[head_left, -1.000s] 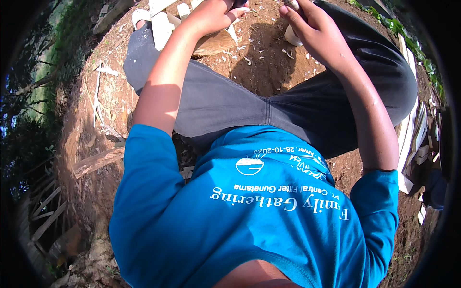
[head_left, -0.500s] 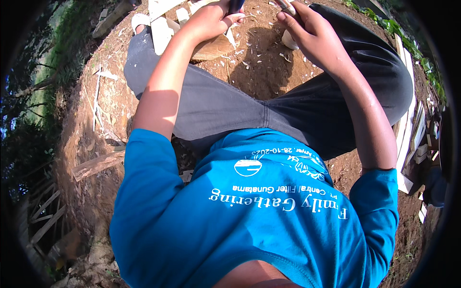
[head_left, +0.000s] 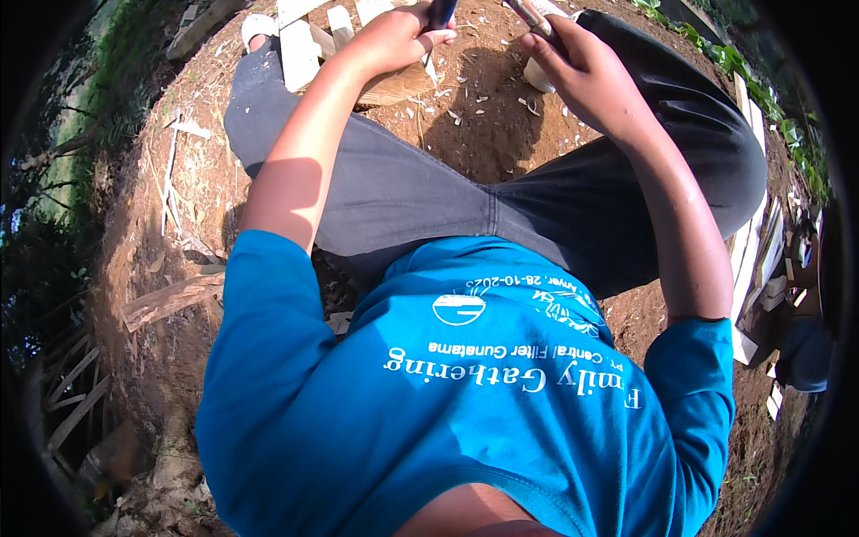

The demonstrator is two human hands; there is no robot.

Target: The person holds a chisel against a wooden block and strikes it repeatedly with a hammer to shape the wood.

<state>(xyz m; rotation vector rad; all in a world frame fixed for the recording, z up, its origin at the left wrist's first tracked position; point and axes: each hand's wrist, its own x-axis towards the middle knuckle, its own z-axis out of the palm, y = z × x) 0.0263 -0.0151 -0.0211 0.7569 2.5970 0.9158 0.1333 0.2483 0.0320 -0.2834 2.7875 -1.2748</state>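
Left hand (head_left: pixel 394 40) clenched on dark tool handle (head_left: pixel 440 12); right hand (head_left: pixel 573 58) grips pale wooden piece (head_left: pixel 528 13); scattered pale shavings (head_left: pixel 452 112) suggest carving underway, unfinished.

Between the hands: bare dirt (head_left: pixel 488 116) strewn with wood chips (head_left: pixel 455 115); open room there.
Left hand (head_left: pixel 394 40): hemmed by pale wood blocks (head_left: pixel 298 49) just beside it and a wood slab (head_left: pixel 398 88) under it.
Right hand (head_left: pixel 573 63): a pale block (head_left: pixel 540 76) lies just below it; the dark trouser leg (head_left: pixel 680 152) walls off the right.
Near side: crossed legs close the way toward the body.
Far right: stacked slats (head_left: pixel 761 259) crowd the ground.
Far left: open dirt, loose sticks (head_left: pixel 170 170).
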